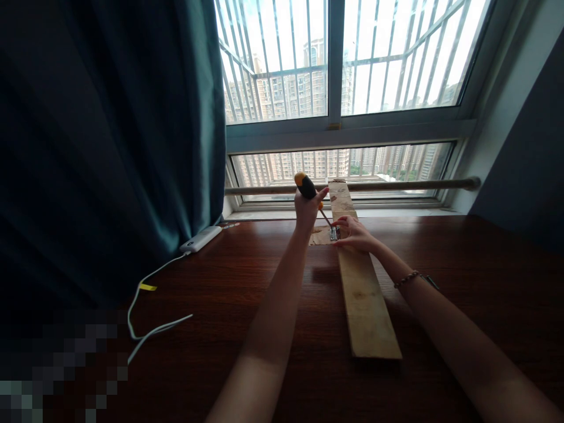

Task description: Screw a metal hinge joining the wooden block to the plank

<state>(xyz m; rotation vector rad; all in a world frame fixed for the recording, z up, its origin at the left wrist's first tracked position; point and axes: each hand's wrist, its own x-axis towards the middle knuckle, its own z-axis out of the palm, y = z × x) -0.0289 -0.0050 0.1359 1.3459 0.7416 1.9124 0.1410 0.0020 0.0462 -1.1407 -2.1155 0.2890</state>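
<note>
My left hand (307, 207) is wrapped round the black and yellow handle of a screwdriver (305, 185). The shaft slants down to the right, and its tip is at a small metal hinge (333, 233). With thumb and fingers, my right hand (355, 234) grips the hinge's right side. Under that hand lies a long wooden board (368, 299), running from near me towards the window. A shorter wooden piece (318, 236) sticks out to the left of the board beneath the hinge. Any screw at the tip is too small to make out.
A white power strip (201, 239) with a pale cable (150, 275) lies on the dark wooden tabletop (247, 276) at the left. A dark blue curtain (176, 117) hangs beside it. Behind the table, a horizontal rail (414, 186) crosses the barred window.
</note>
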